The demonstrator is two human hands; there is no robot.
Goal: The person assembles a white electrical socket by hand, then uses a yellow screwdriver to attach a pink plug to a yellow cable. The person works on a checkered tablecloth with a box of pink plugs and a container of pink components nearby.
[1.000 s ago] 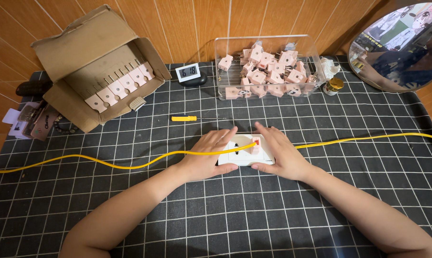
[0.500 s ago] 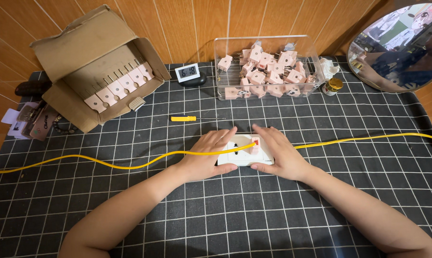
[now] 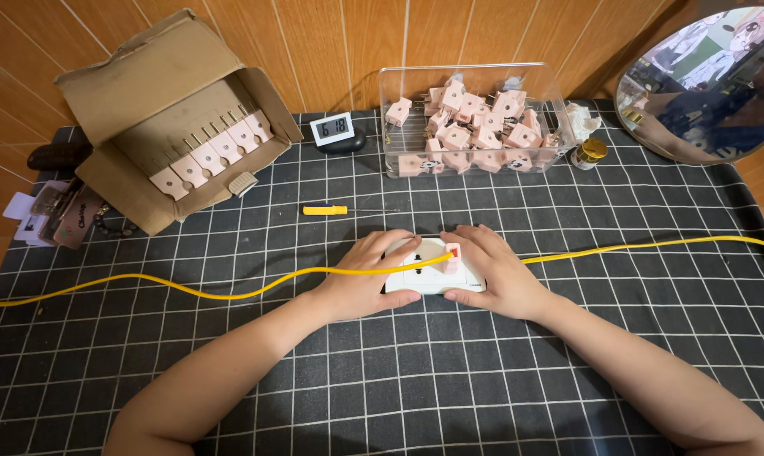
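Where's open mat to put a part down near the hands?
Open mat lies between the yellow screwdriver and the clear bin, and below the yellow cable on either side of the forearms. It is crowded around the white socket under the left hand and right hand.

Socket block (image 3: 428,272) sits mid-table; screwdriver (image 3: 326,210) just behind it, cardboard box (image 3: 166,127) behind-left, plug bin (image 3: 470,122) straight behind, mirror (image 3: 707,84) behind-right.

Both hands, left (image 3: 361,283) and right (image 3: 500,274), clasp a white socket block (image 3: 428,274), seemingly wired.
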